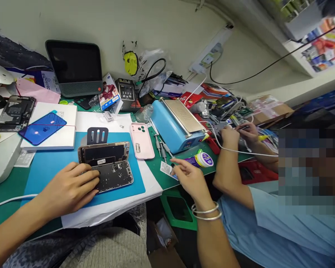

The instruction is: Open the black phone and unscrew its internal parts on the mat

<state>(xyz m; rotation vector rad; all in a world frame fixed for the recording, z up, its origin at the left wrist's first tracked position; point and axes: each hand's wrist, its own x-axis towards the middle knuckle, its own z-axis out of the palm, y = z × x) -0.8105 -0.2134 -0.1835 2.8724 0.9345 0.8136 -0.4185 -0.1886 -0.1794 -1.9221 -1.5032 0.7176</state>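
Note:
An opened phone [115, 176] lies on a blue mat [44, 171], its screen half [103, 153] tilted up along the far edge and its inside showing. My left hand [75, 184] grips the phone's left end, fingers bent over it. To the right, my right hand [188, 182] hovers at the bench edge with index finger and thumb apart. Its fingertips are by a small dark tip and a white printed card [166, 169]. Just beyond them lie several precision screwdrivers [163, 150]. A pink phone case [142, 140] rests between the phone and the screwdrivers.
A blue machine with a metal plate [181, 115] stands behind the screwdrivers. A purple-and-white tub [202, 160] lies near the right hand. At left, a blue phone back [46, 128] sits on a white box [69, 137]. A co-worker's arms [231, 167] are close on the right.

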